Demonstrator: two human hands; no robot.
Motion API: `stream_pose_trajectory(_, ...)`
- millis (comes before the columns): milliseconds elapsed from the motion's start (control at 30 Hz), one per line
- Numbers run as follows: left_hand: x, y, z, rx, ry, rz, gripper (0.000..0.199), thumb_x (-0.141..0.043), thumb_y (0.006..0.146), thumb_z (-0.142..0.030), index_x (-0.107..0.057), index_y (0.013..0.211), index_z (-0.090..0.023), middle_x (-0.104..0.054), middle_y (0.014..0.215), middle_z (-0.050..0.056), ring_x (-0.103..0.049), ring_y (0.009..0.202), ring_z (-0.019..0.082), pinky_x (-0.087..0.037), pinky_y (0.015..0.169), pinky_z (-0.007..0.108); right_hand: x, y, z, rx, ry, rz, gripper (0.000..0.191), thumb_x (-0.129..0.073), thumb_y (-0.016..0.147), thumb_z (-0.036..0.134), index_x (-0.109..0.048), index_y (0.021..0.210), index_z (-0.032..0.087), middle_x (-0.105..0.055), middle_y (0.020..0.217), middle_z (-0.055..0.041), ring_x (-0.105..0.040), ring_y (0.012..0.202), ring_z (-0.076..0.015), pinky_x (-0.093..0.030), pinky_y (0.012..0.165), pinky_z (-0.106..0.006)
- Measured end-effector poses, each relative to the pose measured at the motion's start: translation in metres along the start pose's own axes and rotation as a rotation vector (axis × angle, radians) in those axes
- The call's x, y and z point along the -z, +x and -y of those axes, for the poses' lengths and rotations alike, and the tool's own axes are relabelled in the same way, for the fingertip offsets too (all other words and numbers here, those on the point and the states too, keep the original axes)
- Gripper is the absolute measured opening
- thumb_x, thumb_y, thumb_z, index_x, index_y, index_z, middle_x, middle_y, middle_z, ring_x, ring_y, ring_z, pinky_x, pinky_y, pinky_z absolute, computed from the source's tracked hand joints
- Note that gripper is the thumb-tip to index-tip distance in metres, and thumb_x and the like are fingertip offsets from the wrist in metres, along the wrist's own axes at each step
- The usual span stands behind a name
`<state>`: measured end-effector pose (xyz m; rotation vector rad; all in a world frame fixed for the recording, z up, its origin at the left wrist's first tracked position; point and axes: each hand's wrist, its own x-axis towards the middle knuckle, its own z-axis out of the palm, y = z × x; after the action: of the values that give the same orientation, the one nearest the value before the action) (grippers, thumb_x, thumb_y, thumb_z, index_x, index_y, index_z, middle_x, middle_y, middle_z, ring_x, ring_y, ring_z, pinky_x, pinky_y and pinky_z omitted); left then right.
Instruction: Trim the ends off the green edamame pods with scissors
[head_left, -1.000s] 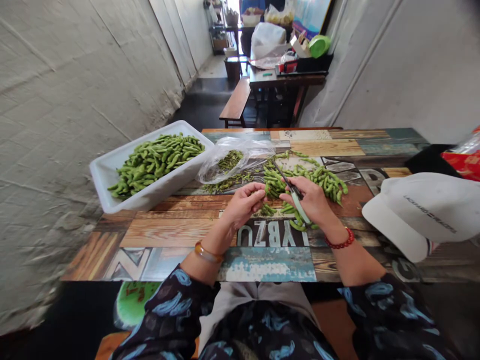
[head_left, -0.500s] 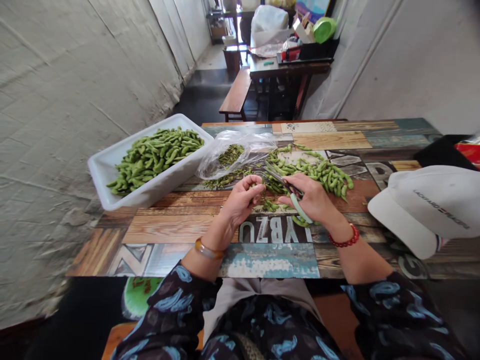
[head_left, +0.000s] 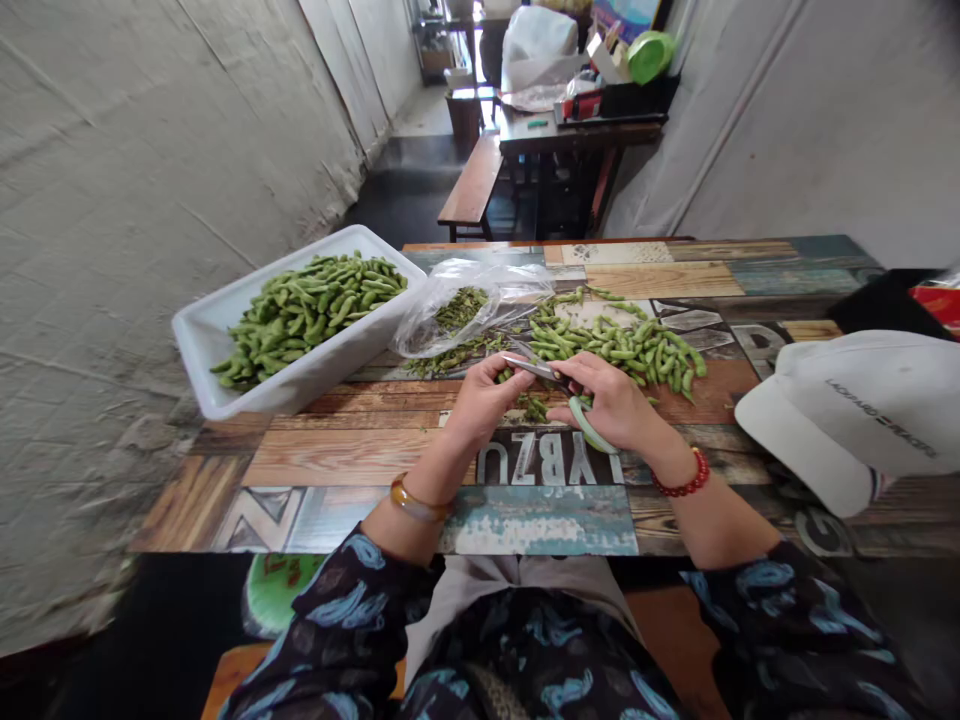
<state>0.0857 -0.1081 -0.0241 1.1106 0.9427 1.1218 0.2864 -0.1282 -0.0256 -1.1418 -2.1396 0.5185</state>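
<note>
From here I see a narrow room with pale rough walls, a wooden bench [head_left: 472, 183] and a farther table [head_left: 581, 135] holding a white plastic bag [head_left: 538, 55]. Nearer me, a patchwork wood-print table [head_left: 337, 458] spans the view. At its left edge sits a white tub [head_left: 196, 340] of green soybean pods [head_left: 300, 310]; beside it, a clear plastic bag [head_left: 420, 335] of trimmings lies toward the far edge. Loose soybean pods [head_left: 622, 345] spread over the middle, and a white cap [head_left: 862, 410] rests by the right edge. My right hand [head_left: 611, 400] grips green-handled scissors [head_left: 589, 425], blades reaching to the left hand [head_left: 484, 392], whose thumb and fingers are pinched together near the table's middle, around something small I can't make out.
</note>
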Motion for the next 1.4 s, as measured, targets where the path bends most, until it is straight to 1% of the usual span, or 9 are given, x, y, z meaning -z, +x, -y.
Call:
stream_pose_trajectory(133,-0.001,-0.001,0.000,-0.057,0.077,0.005,0.028,-0.080,0.069,-0.038,-0.071,0.081,-0.015,-0.063,0.070,-0.001,-0.047,0.058,0.008,-0.035,0.052,0.020,-0.001,0.000,0.003,0.008,0.011,0.002,0.053,-0.077,0.080,0.034,-0.058,0.128,0.022,-0.061,0.107,-0.0077,-0.061,0.080,-0.0193,-0.055,0.076,-0.036)
stream_pose_trajectory(300,-0.001,-0.001,-0.002,-0.078,0.124,0.007,0.022,-0.080,0.070,-0.035,-0.072,0.078,-0.016,-0.067,0.076,0.001,-0.051,0.063,0.009,-0.037,0.056,0.021,-0.001,0.000,0.006,0.029,-0.012,-0.002,0.052,-0.077,0.080,0.035,-0.058,0.126,0.021,-0.061,0.107,-0.0086,-0.061,0.084,-0.0211,-0.054,0.077,-0.037)
stream_pose_trajectory(433,0.000,0.000,-0.001,-0.074,0.118,0.007,0.023,-0.081,0.069,-0.035,-0.072,0.078,-0.016,-0.066,0.076,0.001,-0.050,0.061,0.009,-0.037,0.055,0.021,0.001,0.000,0.006,0.048,-0.051,0.010,0.044,-0.074,0.084,0.034,-0.059,0.122,0.019,-0.061,0.099,-0.0073,-0.060,0.083,-0.0212,-0.052,0.074,-0.034)
stream_pose_trajectory(767,0.007,0.003,0.000,-0.047,0.130,0.006,0.026,-0.082,0.067,-0.033,-0.065,0.069,-0.014,-0.059,0.069,-0.002,-0.041,0.055,0.006,-0.030,0.051,0.021,0.007,-0.001,0.005,0.066,-0.123,0.037,0.037,-0.071,0.087,0.032,-0.060,0.120,0.019,-0.061,0.094,-0.0056,-0.058,0.075,-0.0176,-0.047,0.067,-0.029)
stream_pose_trajectory(933,0.007,0.004,-0.003,-0.002,0.103,-0.024,0.031,-0.083,0.065,-0.030,-0.057,0.065,-0.014,-0.049,0.058,-0.006,-0.034,0.048,0.004,-0.024,0.046,0.020,0.007,-0.001,0.002,0.055,-0.138,0.034,0.035,-0.071,0.087,0.034,-0.062,0.117,0.019,-0.063,0.096,-0.0070,-0.062,0.082,-0.0206,-0.050,0.072,-0.031)
stream_pose_trajectory(1100,0.006,0.004,-0.007,0.079,-0.054,-0.024,0.030,-0.081,0.066,-0.031,-0.058,0.078,-0.017,-0.044,0.052,-0.009,-0.031,0.042,0.003,-0.022,0.043,0.018,0.005,0.000,-0.003,-0.017,-0.123,-0.085,0.038,-0.070,0.087,0.037,-0.062,0.119,0.019,-0.064,0.097,-0.0074,-0.059,0.070,-0.0185,-0.051,0.068,-0.033)
stream_pose_trajectory(1233,0.007,0.004,-0.010,0.127,-0.160,-0.013,0.035,-0.082,0.064,-0.030,-0.055,0.081,-0.017,-0.053,0.055,-0.006,-0.036,0.042,0.003,-0.020,0.042,0.016,0.004,0.001,-0.006,0.004,-0.078,-0.138,0.043,-0.071,0.086,0.040,-0.061,0.122,0.019,-0.063,0.097,-0.0076,-0.060,0.072,-0.0195,-0.054,0.071,-0.035)
stream_pose_trajectory(1333,0.006,0.003,-0.012,0.154,-0.199,-0.004,0.037,-0.083,0.063,-0.030,-0.054,0.081,-0.016,-0.065,0.068,-0.001,-0.039,0.042,0.002,-0.019,0.041,0.015,0.003,0.000,-0.005,0.034,-0.081,-0.116,0.048,-0.072,0.085,0.040,-0.059,0.126,0.020,-0.062,0.103,-0.0093,-0.061,0.078,-0.0210,-0.055,0.074,-0.037)
stream_pose_trajectory(1400,0.005,0.002,-0.012,0.147,-0.212,0.013,0.036,-0.083,0.063,-0.028,-0.054,0.080,-0.016,-0.067,0.071,0.000,-0.040,0.043,0.001,-0.021,0.042,0.015,0.001,-0.001,-0.003,0.042,-0.101,-0.090,0.051,-0.073,0.084,0.039,-0.057,0.129,0.020,-0.062,0.106,-0.0102,-0.063,0.084,-0.0227,-0.056,0.077,-0.038)
